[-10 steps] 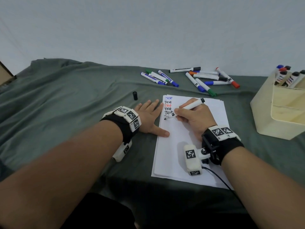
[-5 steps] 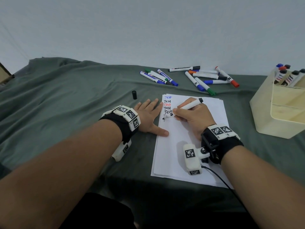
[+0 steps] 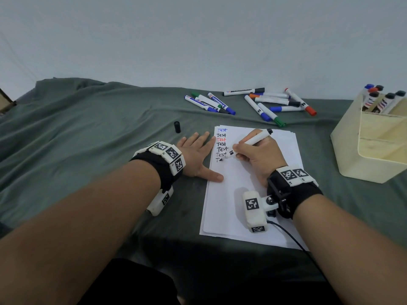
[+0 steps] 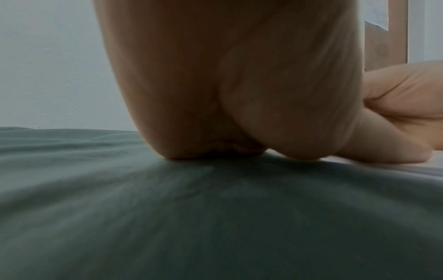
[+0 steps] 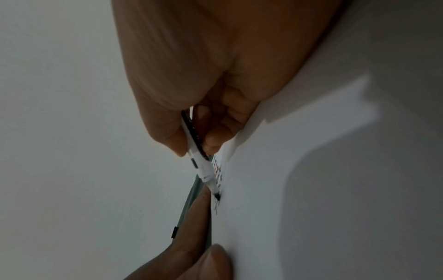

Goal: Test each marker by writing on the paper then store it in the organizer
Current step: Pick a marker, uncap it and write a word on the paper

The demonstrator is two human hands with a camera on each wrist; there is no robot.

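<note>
A grey-green cloth covers the counter, which is itself hidden. At the far right the cream organizer is cut by the frame edge and holds several capped markers. The white paper lies in the middle, with lines of "Test" in blue, black and red near its far left corner. The left hand lies flat, fingers straight, thumb on the paper's left edge; the left wrist view shows only its palm on the cloth. The right hand pinches the white marker, tip on the paper. Loose markers lie far behind. A black cap stands alone; the right wrist view shows the tip more closely, but blurred.
</note>
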